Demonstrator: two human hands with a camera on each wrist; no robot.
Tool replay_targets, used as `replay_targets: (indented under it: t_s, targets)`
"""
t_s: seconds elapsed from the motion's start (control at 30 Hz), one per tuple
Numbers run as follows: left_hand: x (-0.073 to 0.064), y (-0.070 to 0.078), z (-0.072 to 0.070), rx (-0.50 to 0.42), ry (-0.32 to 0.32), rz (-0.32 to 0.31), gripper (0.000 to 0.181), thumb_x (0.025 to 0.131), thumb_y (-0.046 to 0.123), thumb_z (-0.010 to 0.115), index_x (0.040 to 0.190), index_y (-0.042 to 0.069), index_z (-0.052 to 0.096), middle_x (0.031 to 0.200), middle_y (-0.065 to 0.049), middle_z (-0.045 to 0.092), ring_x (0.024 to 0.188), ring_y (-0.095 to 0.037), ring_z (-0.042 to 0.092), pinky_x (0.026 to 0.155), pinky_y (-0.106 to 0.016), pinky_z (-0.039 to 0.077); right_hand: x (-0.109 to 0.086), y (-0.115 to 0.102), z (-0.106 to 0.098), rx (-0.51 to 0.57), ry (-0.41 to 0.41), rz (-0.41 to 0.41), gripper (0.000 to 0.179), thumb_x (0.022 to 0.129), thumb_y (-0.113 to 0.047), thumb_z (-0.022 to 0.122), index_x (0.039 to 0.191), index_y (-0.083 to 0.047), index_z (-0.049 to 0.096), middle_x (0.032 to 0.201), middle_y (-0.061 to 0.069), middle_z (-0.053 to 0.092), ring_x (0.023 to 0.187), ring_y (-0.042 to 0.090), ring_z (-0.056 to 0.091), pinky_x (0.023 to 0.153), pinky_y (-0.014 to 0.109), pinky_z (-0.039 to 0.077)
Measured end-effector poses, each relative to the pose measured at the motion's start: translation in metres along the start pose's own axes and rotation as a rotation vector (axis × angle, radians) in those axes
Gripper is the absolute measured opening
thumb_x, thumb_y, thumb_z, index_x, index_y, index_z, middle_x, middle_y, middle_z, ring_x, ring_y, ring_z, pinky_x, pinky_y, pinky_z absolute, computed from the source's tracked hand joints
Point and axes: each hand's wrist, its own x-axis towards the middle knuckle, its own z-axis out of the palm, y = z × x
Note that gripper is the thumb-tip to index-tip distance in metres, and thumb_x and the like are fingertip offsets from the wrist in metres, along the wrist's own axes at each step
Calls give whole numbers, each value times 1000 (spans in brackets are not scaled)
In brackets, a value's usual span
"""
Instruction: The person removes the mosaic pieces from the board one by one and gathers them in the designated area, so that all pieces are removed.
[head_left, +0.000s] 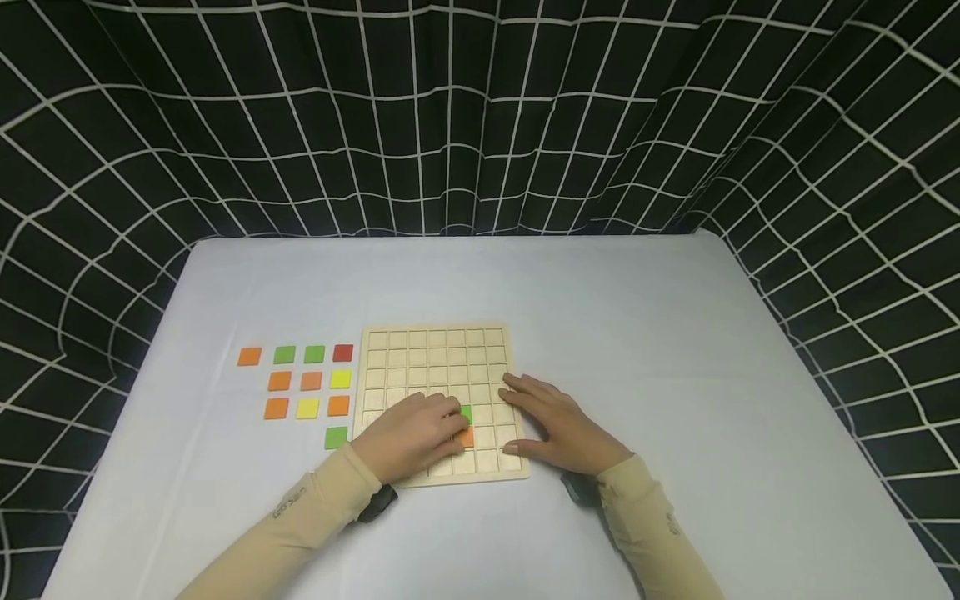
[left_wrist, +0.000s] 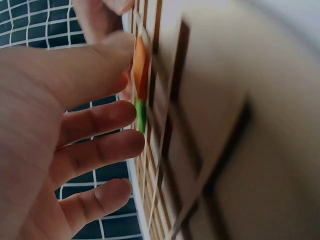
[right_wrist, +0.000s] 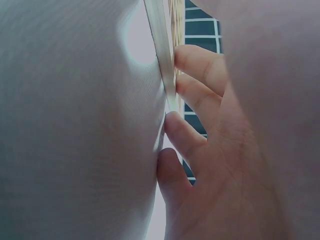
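Note:
A wooden grid board (head_left: 435, 358) with raised square cells lies on the white table. My left hand (head_left: 412, 433) is over its lower middle, thumb and index finger pinching an orange tile (head_left: 466, 437). That orange tile (left_wrist: 140, 62) looks slightly tilted in the left wrist view. Right beside it on the board is a green tile (left_wrist: 141, 116), partly covered by my fingers in the head view. At the board's right edge rests my right hand (head_left: 558, 429), fingers spread and holding nothing. In the right wrist view, some fingertips (right_wrist: 186, 59) touch the board's rim while others meet the cloth.
Left of the board lie loose square tiles in loose rows: several orange ones (head_left: 279, 381), several green ones (head_left: 314, 354), two yellow ones (head_left: 307, 408) and a red one (head_left: 342, 352). A black curtain with white grid lines (head_left: 450, 125) surrounds the table's back and sides.

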Motion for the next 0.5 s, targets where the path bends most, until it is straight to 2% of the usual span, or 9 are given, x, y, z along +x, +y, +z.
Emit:
replay_targets:
  t_s: [0.1,0.23,0.5]
  targets:
    - [4,4,5,9,13,24,12,91,29,65,96,18,66,88,7,54,73,-8,50,64,-24,44,1,0,0,-13,6,-5,75,85,-55,63,147,-20,39,157,-7,24,144,25,23,111,55,28]
    - [7,5,7,11,37,24,9,93,26,63,97,19,67,83,6,51,69,-8,47,62,-23,44,2,0,-1,-23,9,-4,75,85,-55,64,147,-20,39,157,-7,24,144,24,23,111,55,27]
    - [5,5,8,18,22,9,6,94,27,62,94,22,67,78,7,46,63,-7,40,57,-20,36,1,0,2,-12,1,9,75,85,-54,65,146,-19,40,157,-6,25,144,25,23,111,55,27]
